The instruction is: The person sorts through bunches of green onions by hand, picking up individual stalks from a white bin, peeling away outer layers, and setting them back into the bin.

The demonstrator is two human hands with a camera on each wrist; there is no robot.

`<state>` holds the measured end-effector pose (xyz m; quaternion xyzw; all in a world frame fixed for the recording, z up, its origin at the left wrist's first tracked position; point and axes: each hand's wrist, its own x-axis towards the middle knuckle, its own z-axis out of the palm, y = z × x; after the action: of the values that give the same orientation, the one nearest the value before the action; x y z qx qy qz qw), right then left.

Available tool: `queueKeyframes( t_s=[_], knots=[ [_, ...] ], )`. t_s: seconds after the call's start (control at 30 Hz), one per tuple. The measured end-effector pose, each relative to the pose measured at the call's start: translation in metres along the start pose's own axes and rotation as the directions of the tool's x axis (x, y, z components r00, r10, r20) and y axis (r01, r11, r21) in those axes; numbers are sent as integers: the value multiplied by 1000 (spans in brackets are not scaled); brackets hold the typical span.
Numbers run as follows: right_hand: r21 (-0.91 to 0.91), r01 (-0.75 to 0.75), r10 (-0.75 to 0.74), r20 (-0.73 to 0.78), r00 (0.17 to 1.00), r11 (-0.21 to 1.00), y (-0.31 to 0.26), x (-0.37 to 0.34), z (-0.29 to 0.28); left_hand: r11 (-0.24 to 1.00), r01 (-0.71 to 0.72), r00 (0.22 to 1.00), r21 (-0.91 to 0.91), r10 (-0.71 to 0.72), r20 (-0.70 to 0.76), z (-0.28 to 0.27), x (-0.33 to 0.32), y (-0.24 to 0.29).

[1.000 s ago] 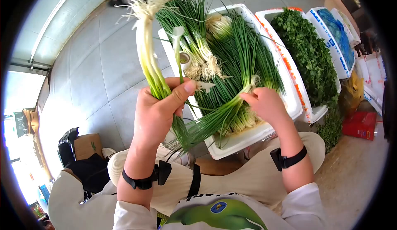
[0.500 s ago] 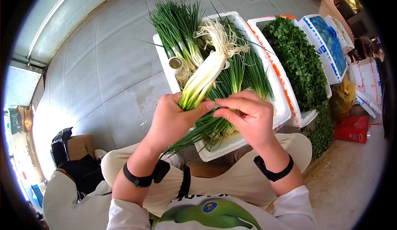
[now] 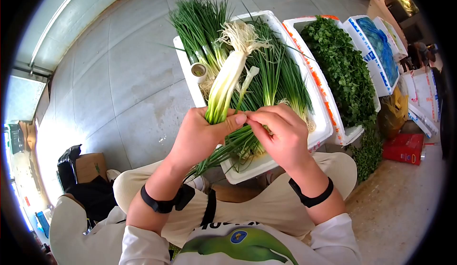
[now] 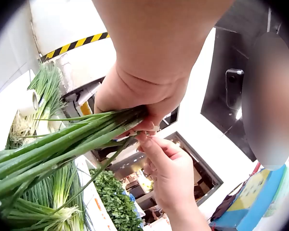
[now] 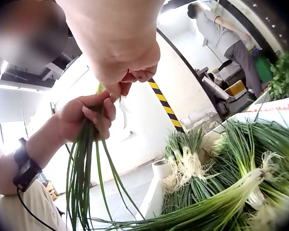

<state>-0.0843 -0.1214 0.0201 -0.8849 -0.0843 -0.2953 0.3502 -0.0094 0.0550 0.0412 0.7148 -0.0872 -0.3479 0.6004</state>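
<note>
My left hand (image 3: 197,134) grips a bunch of scallions (image 3: 229,77), white roots up and leaning away, green leaves hanging below the fist. One separate stalk (image 3: 245,88) with a pale flat end sticks up beside it. At the left thumb tip, my right hand (image 3: 282,134) pinches a small pale strip (image 4: 145,131), mostly covered by the fingertips; I cannot tell its kind. Under both hands, a white foam box (image 3: 252,172) holds more scallions (image 5: 241,139). Tied bundles (image 3: 202,31) lie at its far left, beside a white roll (image 3: 199,71) that looks like tape.
Right of the scallion box stands a foam box (image 3: 313,70) of leafy greens (image 3: 335,65), then one with blue netting (image 3: 378,39). A red package (image 3: 404,148) lies at right, a cardboard box (image 3: 90,169) at left. Another person (image 5: 229,36) stands in the background.
My right hand has left the scallions over the box and come to the left thumb. The held bunch has swung from upright at left to leaning over the box.
</note>
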Motion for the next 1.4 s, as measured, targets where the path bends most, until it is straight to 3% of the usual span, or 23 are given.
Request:
queueKeyframes(
  t_s=[0.07, 0.13, 0.17, 0.23, 0.27, 0.33, 0.67, 0.73, 0.77, 0.87, 1.0, 1.07, 1.2, 1.33, 1.4],
  knots=[
    [30, 11, -10, -20, 1000, 999, 1, -1, 0, 999, -31, 1000, -25, 31, 4, -1, 1, -4],
    [172, -190, 193, -4, 981, 967, 2, -2, -2, 1000, -19, 1000, -15, 18, -9, -1, 1, -3],
    [170, -188, 192, -2, 981, 967, 4, -2, -3, 1000, -7, 1000, -2, 7, -21, -1, 1, -2],
    [537, -446, 464, 112, 879, 716, 9, -4, -5, 1000, -6, 1000, 20, 6, -20, -2, 0, 0],
    [536, -447, 463, 114, 879, 716, 8, -3, -6, 999, -2, 1000, 45, 2, -18, -2, 0, 0],
    [696, -525, 526, 244, 815, 490, 4, -2, -6, 999, -10, 1000, 35, 11, -21, -1, 0, -2],
    [669, -658, 516, 451, 728, 345, 1, 0, -10, 995, 33, 999, 95, -36, 32, 0, -1, -2],
    [727, -652, 551, 460, 696, 216, 2, -1, -9, 997, 20, 998, 70, -24, 51, 1, 0, -4],
    [729, -652, 558, 459, 691, 208, 3, -1, -9, 999, 8, 998, 40, -11, 66, 1, 0, -6],
    [614, -691, 516, 479, 710, 381, 4, -1, -10, 996, 23, 995, 83, -31, 95, 2, 1, -2],
    [475, -732, 527, 508, 682, 489, 4, 3, -16, 999, 0, 996, 38, -3, 92, 6, 3, 3],
    [452, -745, 522, 531, 667, 491, 5, 5, -21, 999, -13, 995, -44, 17, 100, 5, 4, 1],
    [394, -788, 545, 573, 613, 473, 2, 8, -27, 999, -25, 996, -22, 27, 84, 4, 6, 0],
    [385, -785, 553, 559, 617, 486, 5, 3, -21, 990, -86, 992, -111, 95, 81, 4, 6, 0],
    [335, -725, 522, 522, 675, 602, 3, 1, -15, 989, -102, 992, -107, 109, 62, 5, 5, 0]
  ],
)
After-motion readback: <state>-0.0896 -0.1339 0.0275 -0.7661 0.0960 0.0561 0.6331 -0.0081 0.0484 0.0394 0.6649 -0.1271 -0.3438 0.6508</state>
